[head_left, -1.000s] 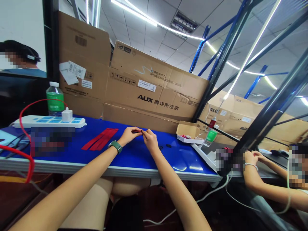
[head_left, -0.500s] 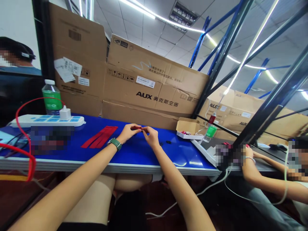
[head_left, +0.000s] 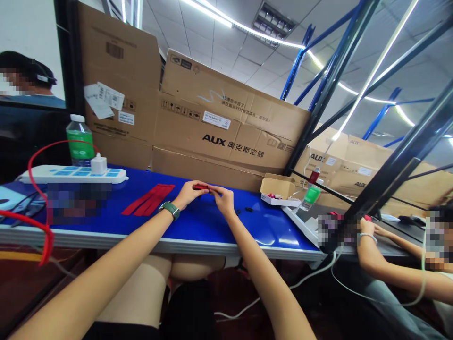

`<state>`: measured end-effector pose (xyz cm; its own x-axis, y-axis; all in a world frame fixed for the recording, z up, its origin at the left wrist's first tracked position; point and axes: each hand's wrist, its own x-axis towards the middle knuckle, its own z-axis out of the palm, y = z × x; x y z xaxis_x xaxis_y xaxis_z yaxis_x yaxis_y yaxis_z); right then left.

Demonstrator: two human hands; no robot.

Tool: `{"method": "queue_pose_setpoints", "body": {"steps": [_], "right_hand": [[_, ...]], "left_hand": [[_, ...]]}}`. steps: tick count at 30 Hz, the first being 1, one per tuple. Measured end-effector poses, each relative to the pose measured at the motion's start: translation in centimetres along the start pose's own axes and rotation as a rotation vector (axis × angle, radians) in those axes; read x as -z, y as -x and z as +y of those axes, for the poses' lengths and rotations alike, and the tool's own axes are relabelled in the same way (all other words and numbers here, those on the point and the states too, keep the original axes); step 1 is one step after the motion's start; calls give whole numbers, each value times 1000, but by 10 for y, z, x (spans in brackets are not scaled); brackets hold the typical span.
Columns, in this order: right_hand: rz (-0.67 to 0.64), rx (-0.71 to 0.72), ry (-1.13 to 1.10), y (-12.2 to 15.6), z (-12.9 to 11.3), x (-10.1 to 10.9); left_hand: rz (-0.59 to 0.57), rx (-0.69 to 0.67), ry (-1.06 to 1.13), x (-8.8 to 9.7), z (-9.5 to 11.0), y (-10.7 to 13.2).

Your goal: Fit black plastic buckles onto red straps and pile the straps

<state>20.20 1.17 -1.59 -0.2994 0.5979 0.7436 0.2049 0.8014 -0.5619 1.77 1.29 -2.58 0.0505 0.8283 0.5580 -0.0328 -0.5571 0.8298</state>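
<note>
Both hands are meeting above the blue counter (head_left: 198, 230), and here the left hand (head_left: 190, 194) is pinching a small red piece (head_left: 200, 187) between thumb and fingers. The right hand (head_left: 223, 199) is meeting it fingertip to fingertip at the right end, thumb and forefinger narrowed together; whether they're gripping the piece, I can't tell. A watch with a green strap (head_left: 171, 210) is circling the left wrist. Just left of the hands, red fabric strips (head_left: 150, 197) are lying flat. Right of the right hand, a small black part (head_left: 249, 209) is sitting on the surface, and farther right an open carton (head_left: 269, 184) is holding little red and white items. Well left of the hands, a white power strip (head_left: 42, 175) is carrying a white charger (head_left: 99, 165), a green-labelled bottle (head_left: 79, 145) standing behind. Beyond the hands, an AUX cardboard panel (head_left: 230, 118) is rising, and far right a co-worker's hand (head_left: 367, 227) is showing beside something red
</note>
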Motion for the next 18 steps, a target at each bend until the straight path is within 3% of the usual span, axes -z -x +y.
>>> {"method": "queue_pose_setpoints", "body": {"steps": [3, 5, 13, 18], "right_hand": [[52, -170, -209, -3, 2, -4], [77, -211, -261, -4, 4, -4], [113, 23, -75, -1, -4, 4], [95, 75, -1, -1, -13, 4]], "left_hand": [[60, 17, 48, -2, 0, 1], [71, 27, 62, -3, 0, 2], [18, 11, 34, -3, -2, 2], [6, 5, 0, -1, -3, 2]]}}
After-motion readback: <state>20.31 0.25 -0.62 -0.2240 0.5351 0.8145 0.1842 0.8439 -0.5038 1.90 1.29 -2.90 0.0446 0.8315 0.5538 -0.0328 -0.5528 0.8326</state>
